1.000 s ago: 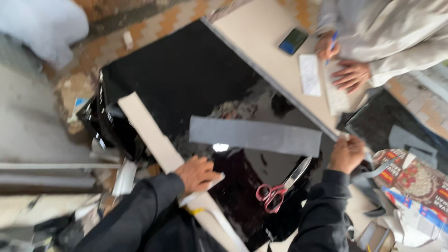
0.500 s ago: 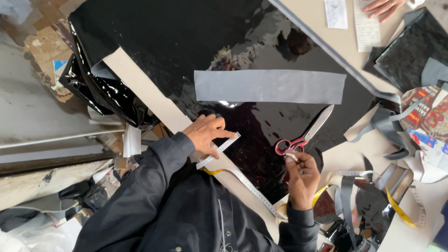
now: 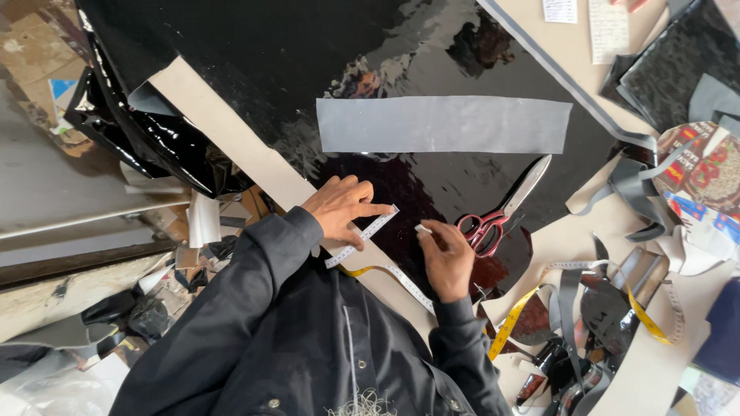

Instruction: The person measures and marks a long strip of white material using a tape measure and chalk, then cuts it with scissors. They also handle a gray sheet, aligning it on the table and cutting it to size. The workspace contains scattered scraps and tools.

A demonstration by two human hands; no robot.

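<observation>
Left hand (image 3: 339,208) pressing tape measure (image 3: 362,236) flat at black sheet (image 3: 254,46) edge, right hand (image 3: 445,254) pinching chalk (image 3: 422,229), scissors (image 3: 501,208) just beside

person wore a dark, near-black long-sleeved jacket, matte cloth, creased and folded along both arms. left sleeve (image 3: 231,308) was wide and baggy, ended in a plain cuff at the wrist. right sleeve (image 3: 470,354) was narrower in view, cuff bunched at the wrist. front of the jacket showed a pale stitched seam line running down the chest and small round metal snaps or buttons near the lower edge. a pale scribbly mark sat at the bottom edge. left hand (image 3: 339,206) and right hand (image 3: 445,258) were bare, no gloves, no rings or watch visible.
</observation>
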